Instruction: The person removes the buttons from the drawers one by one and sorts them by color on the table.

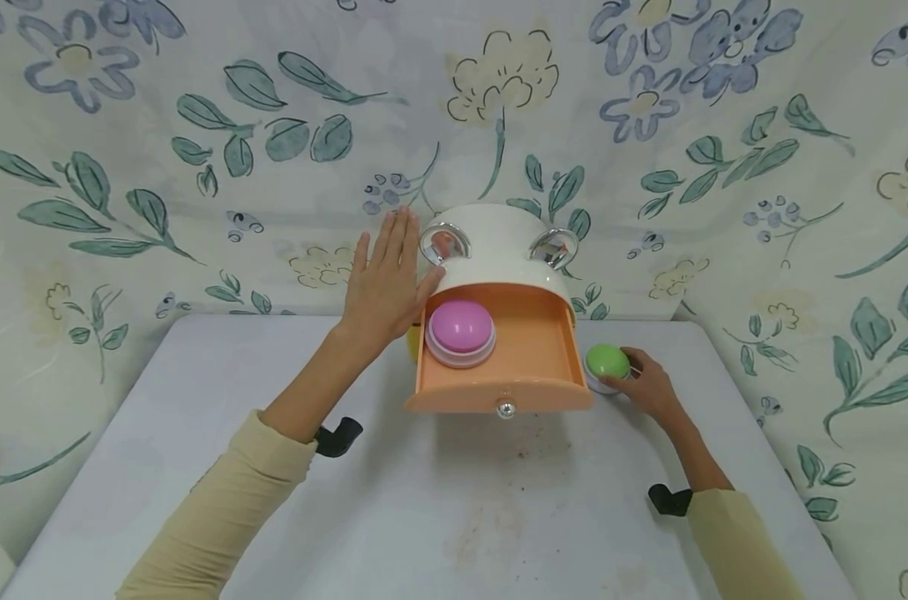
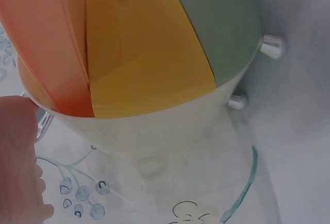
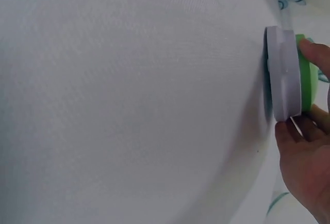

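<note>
Green dome, white base, and the right hand (image 1: 649,383) has it: this is the round button (image 1: 607,362), just right of the drawer, above the right part of the table (image 1: 364,500). Thumb and fingers curl about its rim in a firm-looking grasp; whether the base touches the tabletop, one cannot tell. Right beside it, the orange drawer (image 1: 540,342) juts from its housing, silver knob (image 1: 506,409) at the front. Inside, tucked into the back left corner, sits a second button (image 1: 461,327), this one pink on a pale base, and no fingers on it!

Over to the left hand (image 1: 386,279): it grasps nothing, fingers straight and pointing away from the body, laid along the left side of the white cabinet (image 1: 491,242), with the thumb at its edge. Up top, two chrome rings (image 1: 445,243) stand one on each side. The left wrist view picks up more below the drawer: a yellow front (image 2: 144,53), then a grey-green front (image 2: 227,33), and silver feet (image 2: 273,46) underneath. Farther out, yellow-beige sleeves (image 1: 229,500) cover both forearms, a black mount (image 1: 339,437) shows at each wrist, and a flowered cloth (image 1: 274,200) hangs behind it all.
</note>
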{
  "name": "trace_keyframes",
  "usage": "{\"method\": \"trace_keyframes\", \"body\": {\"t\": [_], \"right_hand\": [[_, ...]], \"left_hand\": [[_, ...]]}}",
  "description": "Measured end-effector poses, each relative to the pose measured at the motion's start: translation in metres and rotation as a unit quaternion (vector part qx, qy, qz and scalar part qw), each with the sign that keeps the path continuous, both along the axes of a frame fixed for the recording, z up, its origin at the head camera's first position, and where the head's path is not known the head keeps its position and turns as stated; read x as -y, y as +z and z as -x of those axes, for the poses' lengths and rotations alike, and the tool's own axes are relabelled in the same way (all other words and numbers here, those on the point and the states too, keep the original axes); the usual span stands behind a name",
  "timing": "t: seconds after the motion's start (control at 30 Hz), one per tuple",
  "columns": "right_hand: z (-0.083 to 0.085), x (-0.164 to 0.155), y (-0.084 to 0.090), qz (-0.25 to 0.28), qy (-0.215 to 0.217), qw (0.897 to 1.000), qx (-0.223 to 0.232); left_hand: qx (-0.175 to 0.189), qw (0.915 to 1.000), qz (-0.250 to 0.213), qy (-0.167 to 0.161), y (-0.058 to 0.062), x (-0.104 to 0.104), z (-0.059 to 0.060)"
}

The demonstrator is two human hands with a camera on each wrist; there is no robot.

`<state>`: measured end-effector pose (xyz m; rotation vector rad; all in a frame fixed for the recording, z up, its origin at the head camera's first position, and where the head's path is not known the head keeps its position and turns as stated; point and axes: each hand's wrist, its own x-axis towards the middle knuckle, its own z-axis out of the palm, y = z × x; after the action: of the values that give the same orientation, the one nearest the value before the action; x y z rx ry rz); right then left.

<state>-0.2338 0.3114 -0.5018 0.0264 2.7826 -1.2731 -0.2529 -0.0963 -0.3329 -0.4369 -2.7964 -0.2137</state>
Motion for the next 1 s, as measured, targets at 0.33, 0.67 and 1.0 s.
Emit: {"method": "trace_keyframes", "body": {"t": [0.33,0.67,1.0], "right_hand": [[-0.001,-0.007,-0.004,0.0,-0.006,1.0,0.024],[-0.006,-0.005,0.026,0.028,0.006,0.998,-0.063],[-0.029,0.025,0.092,0.102,0.049,0.98,-0.166]], "left_hand": [[0.003,1.0,-0.001,-0.009,-0.001,-0.003,0.001],[0.018,0.9998,-0.008,-0.005,-0.001,-0.003,0.002],[0.035,0.9993,-0.011,-0.007,0.001,-0.001,0.003]]}}
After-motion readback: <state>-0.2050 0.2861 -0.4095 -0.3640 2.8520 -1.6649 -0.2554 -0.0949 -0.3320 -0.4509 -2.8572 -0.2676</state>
